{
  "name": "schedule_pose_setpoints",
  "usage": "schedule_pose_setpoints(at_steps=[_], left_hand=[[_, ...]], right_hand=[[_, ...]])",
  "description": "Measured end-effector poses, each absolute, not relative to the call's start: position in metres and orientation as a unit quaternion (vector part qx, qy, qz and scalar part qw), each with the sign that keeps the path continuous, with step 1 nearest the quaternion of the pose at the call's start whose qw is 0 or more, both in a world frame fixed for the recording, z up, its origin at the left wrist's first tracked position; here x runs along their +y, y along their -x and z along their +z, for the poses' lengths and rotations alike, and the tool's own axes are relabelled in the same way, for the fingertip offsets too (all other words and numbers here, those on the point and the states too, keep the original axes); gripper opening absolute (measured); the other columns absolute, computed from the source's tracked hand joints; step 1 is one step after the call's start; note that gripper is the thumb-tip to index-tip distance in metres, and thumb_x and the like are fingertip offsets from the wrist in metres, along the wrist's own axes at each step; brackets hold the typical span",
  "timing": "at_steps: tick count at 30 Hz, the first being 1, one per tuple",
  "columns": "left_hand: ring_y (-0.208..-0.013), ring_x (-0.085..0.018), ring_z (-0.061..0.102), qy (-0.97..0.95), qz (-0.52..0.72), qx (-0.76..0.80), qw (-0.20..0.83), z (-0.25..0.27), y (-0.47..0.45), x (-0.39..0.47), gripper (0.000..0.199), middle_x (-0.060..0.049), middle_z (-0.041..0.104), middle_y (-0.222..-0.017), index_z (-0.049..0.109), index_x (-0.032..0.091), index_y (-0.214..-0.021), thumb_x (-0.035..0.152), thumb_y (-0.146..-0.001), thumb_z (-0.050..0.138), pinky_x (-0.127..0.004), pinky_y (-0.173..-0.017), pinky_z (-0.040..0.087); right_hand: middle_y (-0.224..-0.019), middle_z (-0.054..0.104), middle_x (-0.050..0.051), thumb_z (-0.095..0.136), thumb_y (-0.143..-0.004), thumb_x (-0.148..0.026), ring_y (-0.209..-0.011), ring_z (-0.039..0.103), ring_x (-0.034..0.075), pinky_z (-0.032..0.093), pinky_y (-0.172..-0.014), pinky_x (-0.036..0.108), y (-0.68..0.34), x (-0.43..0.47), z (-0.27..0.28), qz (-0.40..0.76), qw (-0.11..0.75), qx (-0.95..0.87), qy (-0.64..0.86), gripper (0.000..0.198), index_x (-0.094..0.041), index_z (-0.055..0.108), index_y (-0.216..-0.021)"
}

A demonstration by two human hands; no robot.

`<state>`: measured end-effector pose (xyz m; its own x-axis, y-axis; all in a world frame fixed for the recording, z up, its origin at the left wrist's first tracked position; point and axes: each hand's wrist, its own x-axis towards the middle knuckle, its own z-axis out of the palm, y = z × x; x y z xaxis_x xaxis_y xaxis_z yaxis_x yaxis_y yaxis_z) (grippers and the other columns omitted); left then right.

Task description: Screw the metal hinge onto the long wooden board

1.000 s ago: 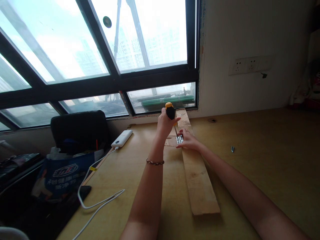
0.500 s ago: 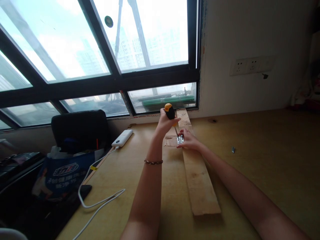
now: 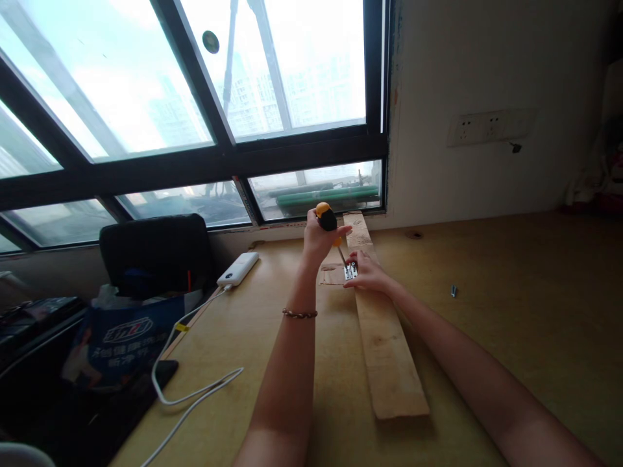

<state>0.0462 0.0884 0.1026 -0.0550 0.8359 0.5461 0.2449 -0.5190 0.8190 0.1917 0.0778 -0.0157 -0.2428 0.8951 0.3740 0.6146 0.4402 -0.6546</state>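
Left grip [image 3: 317, 242] round screwdriver [image 3: 326, 219], right grip [image 3: 370, 272] round hinge [image 3: 350, 272], wide tabletop [image 3: 491, 350] past plank [image 3: 389, 350] edge

The main lettering is on the blue bag [image 3: 141, 383] past the table's [image 3: 272, 279] left edge. It carries an oval logo [image 3: 128, 330] in pale outline, its characters too blurred to name. Beneath run two lines of pale Chinese characters; in the upper one 健康 can be made out, the rest being too soft to read surely.

On the power bank [image 3: 242, 267] near the table's far left corner is a dark round mark [image 3: 228, 276], too small to read. Beyond the far edge, the window bears a round sticker [image 3: 211, 42], its print illegible.
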Motion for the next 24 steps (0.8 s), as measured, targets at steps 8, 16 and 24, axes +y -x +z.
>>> schedule_pose_setpoints(at_steps=[8,16,24], left_hand=[[-0.063,-0.013,0.056,-0.649,0.601,0.412,0.219,0.1021,-0.0428,0.0873,0.064,0.002,0.056,-0.069,0.050,0.018,-0.101,0.027,-0.044,0.080,-0.024,-0.059,0.045],[-0.069,-0.014,0.061,-0.662,0.608,0.358,0.253,0.0995,-0.0397,0.0935,0.072,-0.001,0.056,-0.088,0.040,0.023,-0.117,0.019,-0.053,0.074,-0.029,-0.065,0.051],[-0.077,-0.015,0.061,-0.716,0.552,0.264,0.335,0.1009,-0.0447,0.0877,0.061,-0.003,0.055,-0.087,0.030,0.021,-0.118,0.014,-0.066,0.061,-0.031,-0.069,0.049]], right_hand=[[-0.107,0.055,0.008,0.081,-0.044,-0.040,-0.105,0.050,0.024,0.039,-0.089,0.036,-0.1920,0.0753,-0.0132,0.209,0.371,-0.757,0.496,0.074,-0.017,0.045,-0.105],[-0.106,0.054,0.007,0.082,-0.042,-0.040,-0.105,0.050,0.024,0.040,-0.089,0.037,-0.1918,0.0780,-0.0158,0.197,0.372,-0.760,0.496,0.074,-0.017,0.046,-0.103],[-0.106,0.054,0.008,0.082,-0.041,-0.040,-0.103,0.050,0.024,0.040,-0.089,0.038,-0.1920,0.0781,-0.0167,0.202,0.380,-0.756,0.492,0.074,-0.018,0.046,-0.102]])
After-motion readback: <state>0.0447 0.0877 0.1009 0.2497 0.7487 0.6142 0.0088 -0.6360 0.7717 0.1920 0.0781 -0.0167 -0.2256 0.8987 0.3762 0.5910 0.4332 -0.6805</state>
